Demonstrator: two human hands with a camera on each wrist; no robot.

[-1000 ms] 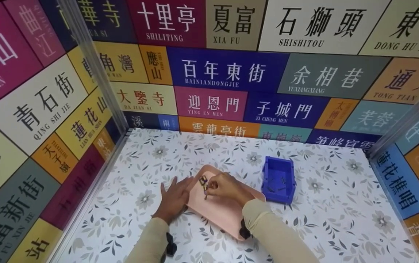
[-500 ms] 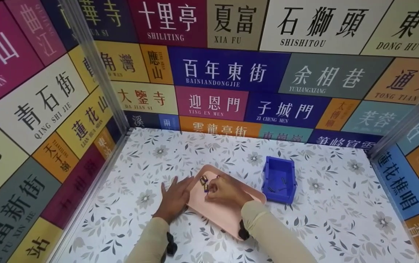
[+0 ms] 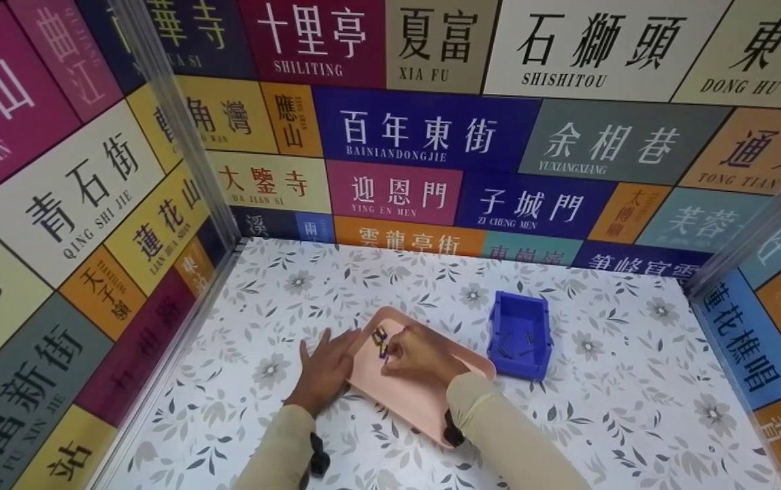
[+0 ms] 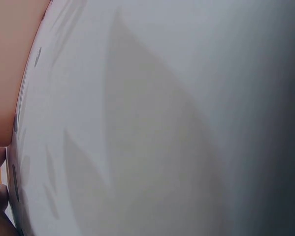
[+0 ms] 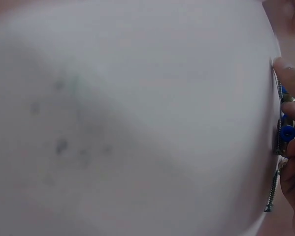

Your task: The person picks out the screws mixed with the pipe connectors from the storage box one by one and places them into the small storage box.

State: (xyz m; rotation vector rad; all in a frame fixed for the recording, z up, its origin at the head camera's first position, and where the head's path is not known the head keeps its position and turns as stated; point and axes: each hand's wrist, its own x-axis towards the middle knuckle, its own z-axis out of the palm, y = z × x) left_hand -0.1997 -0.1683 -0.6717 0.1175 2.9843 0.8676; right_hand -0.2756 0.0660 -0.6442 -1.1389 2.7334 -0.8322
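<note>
In the head view my left hand point(image 3: 324, 369) lies with spread, straight fingers against the left edge of the pink tray point(image 3: 418, 405). My right hand point(image 3: 418, 354) is over the tray, thumb and fingertips pinched together low near its surface. Small brass-coloured and blue fittings point(image 3: 380, 336) lie just beyond those fingertips. From the right wrist, the fingers hold the upper end of a threaded screw point(image 5: 272, 194), which slants down below them. Another screw and a blue ring point(image 5: 287, 132) sit close beside, partly covered by the fingers.
A blue bin point(image 3: 545, 361) with several thin dark screws point(image 3: 526, 352) inside stands to the right of the tray. The table point(image 3: 601, 422) has a floral cover. Behind it and at the sides rise walls point(image 3: 424, 129) with printed signs.
A thin screw tip showed under my right fingertips one second ago; the fingers have since lowered to the tray and hide it. My left hand and the tray stay put.
</note>
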